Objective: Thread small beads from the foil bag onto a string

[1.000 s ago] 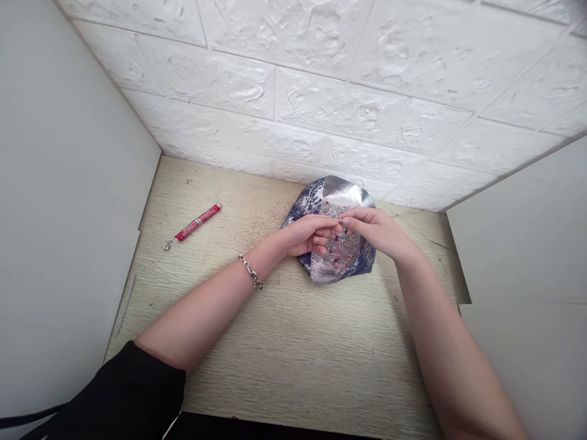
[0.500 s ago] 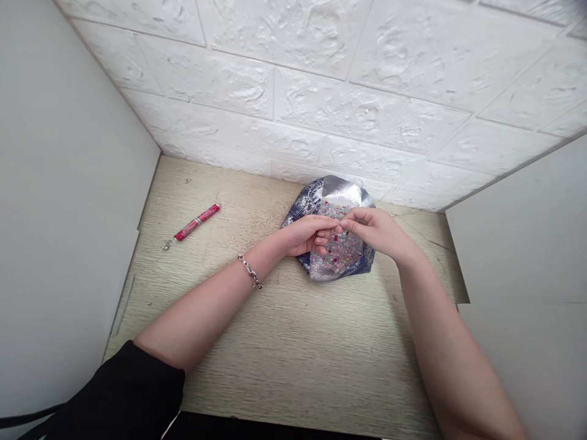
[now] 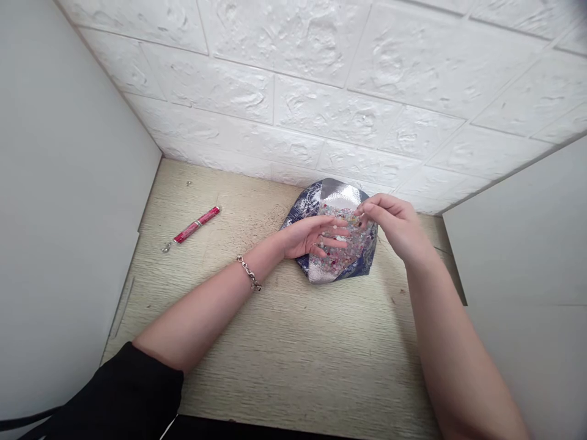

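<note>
At one bag (image 3: 343, 191) of many beads (image 3: 340, 259), the left hand (image 3: 308, 237) has fingers spread, the right hand (image 3: 400, 229) pinched, contents unclear.

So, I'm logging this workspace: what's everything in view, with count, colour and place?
Table: one, pale, across the middle
Wall: one, white, behind the table
Panels: two, grey, left and right
Pouch: one, dark blue with silver lining, by the wall
Beads: many, pale, pink and red, in the pouch
Tube: one, red, on the table's left
Tiny pieces: several, silvery, near the tube
Strip: one, greyish, table's left edge
Bracelet: one, silver, left forearm
Sleeve: one, black, same arm
Left hand: one, bare, over the beads
Right hand: one, bare, at the pouch's right side
</note>
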Tool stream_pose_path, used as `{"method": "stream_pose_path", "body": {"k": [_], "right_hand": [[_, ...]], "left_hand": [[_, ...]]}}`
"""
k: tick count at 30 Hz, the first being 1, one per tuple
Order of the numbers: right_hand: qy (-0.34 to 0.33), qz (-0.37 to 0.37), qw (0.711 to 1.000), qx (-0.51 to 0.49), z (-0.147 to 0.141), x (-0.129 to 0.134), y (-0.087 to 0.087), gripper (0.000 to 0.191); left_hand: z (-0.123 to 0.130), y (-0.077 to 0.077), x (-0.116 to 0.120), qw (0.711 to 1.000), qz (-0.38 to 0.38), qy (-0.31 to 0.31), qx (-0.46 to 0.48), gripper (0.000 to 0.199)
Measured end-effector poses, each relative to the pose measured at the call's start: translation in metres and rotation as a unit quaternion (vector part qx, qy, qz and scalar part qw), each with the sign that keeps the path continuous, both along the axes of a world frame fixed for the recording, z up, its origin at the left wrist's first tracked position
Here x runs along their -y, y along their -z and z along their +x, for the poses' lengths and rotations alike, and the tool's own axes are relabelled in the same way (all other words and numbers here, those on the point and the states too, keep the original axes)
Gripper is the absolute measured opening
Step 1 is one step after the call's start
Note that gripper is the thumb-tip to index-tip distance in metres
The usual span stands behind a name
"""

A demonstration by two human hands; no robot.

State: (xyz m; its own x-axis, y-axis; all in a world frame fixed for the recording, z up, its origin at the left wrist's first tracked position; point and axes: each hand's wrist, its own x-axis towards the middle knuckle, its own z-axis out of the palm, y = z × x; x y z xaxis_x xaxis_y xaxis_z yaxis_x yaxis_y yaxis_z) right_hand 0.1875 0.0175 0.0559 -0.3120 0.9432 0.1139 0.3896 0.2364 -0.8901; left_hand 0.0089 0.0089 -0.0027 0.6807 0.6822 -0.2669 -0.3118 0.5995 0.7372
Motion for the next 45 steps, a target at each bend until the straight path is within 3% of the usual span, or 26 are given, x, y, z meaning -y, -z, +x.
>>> {"method": "stream_pose_path", "body": {"k": [6, 17, 24, 27, 31, 34, 39, 42, 45], "right_hand": [[0.000, -0.002, 0.996, -0.093, 0.001, 0.002, -0.003, 0.015], [0.042, -0.059, 0.982, -0.173, -0.001, 0.002, -0.009, 0.016], [0.046, -0.077, 0.953, -0.291, -0.006, 0.003, -0.012, 0.024], [0.044, -0.083, 0.950, -0.297, -0.012, 0.006, -0.011, 0.022], [0.021, -0.094, 0.958, -0.270, -0.017, 0.010, -0.009, 0.017], [-0.041, -0.106, 0.968, -0.223, -0.016, 0.013, -0.010, 0.014], [-0.105, -0.074, 0.991, 0.037, -0.019, 0.018, -0.011, 0.017], [-0.096, -0.029, 0.980, 0.172, -0.022, 0.019, -0.009, 0.017], [-0.109, -0.019, 0.965, 0.238, -0.021, 0.019, -0.008, 0.018]], "left_hand": [[-0.001, 0.001, -0.001, 1.000, 0.000, 0.003, 0.008, 0.033], [-0.001, 0.002, -0.001, 1.000, 0.014, 0.026, 0.000, 0.038], [-0.002, 0.005, -0.002, 0.999, -0.007, 0.033, 0.021, 0.039], [-0.002, 0.007, -0.003, 0.998, -0.024, 0.046, 0.042, 0.042], [-0.003, 0.007, -0.005, 0.995, -0.039, 0.059, 0.064, 0.047], [-0.004, 0.007, -0.005, 0.995, -0.042, 0.054, 0.074, 0.048], [-0.003, 0.012, -0.007, 0.994, -0.033, 0.049, 0.091, 0.040], [-0.003, 0.014, -0.007, 0.994, -0.028, 0.043, 0.093, 0.035], [-0.003, 0.014, -0.007, 0.993, -0.032, 0.042, 0.101, 0.034]]}}
